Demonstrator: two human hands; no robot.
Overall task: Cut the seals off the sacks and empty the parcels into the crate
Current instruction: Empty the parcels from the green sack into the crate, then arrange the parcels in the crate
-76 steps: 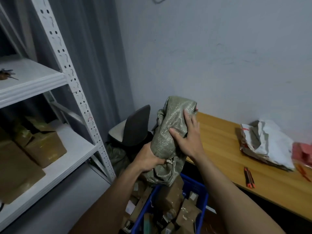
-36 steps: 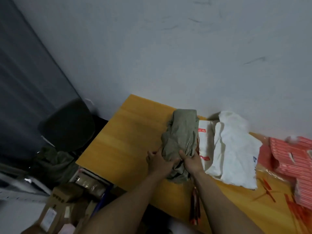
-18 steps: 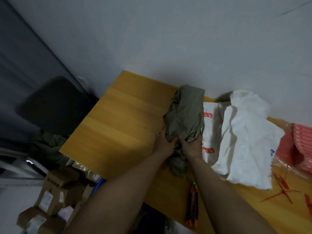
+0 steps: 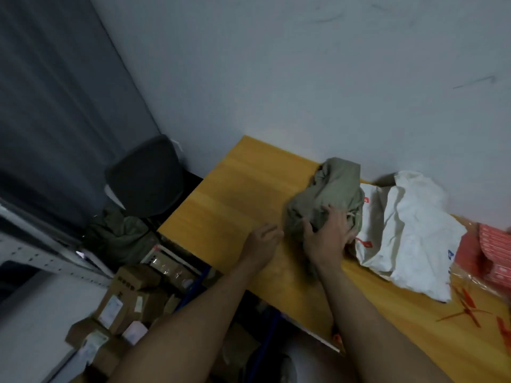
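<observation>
The green sack (image 4: 329, 194) is lying crumpled on the wooden table (image 4: 235, 200), right of the frame's centre and close under the wall (image 4: 304, 78). The right hand (image 4: 327, 236) is gripping its near end, with the thumb and splayed fingers digging into the bunched fabric. The left hand (image 4: 262, 240) is resting on the bare wood just left of the sack with its fingers loosely curled and holding nothing. Blur is hiding whether its fingertips are touching the fabric.

Open tabletop is stretching from the sack towards the upper left, as far as the table's left edge, which is running diagonally down to the lower centre. The near edge is passing under both forearms.

On the right the sack is pressing against a heap of white sacks (image 4: 412, 230), closing off that side. Beyond them, red packets (image 4: 495, 250) are sitting at the right border, and thin red seals (image 4: 467, 309) are lying scattered on the wood at the lower right.

Off the table's left edge a dark chair (image 4: 146, 175) is standing before a grey curtain (image 4: 55, 92). Below it, cardboard parcels (image 4: 121, 302) are crowding the lower left, with a strip of the blue crate (image 4: 195, 286) showing among them and a white shelf rack (image 4: 41, 252) standing at the left border.
</observation>
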